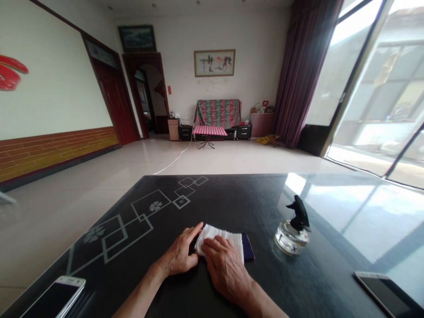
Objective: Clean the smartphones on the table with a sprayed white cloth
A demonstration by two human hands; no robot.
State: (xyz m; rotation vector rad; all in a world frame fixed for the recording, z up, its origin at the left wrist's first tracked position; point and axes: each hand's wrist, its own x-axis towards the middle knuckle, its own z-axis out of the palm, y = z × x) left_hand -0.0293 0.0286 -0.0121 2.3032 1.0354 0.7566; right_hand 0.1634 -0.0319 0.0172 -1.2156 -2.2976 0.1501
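A white cloth point(228, 238) with a zigzag edge lies over a dark flat object point(248, 247) on the black glass table point(232, 198). My right hand point(225, 267) rests flat on the cloth, fingers stretched and pressing it down. My left hand point(180, 254) lies beside it on the left, its fingers extended and touching the cloth's left edge and the end of the dark object. Only a purple-dark strip of that object shows at the cloth's right side.
A glass ashtray holding a black figurine point(293, 232) stands right of the cloth. One phone point(54, 298) lies at the table's near left corner, another phone point(386, 291) at the near right. Beyond the table are tiled floor, a covered sofa point(217, 112) and big windows.
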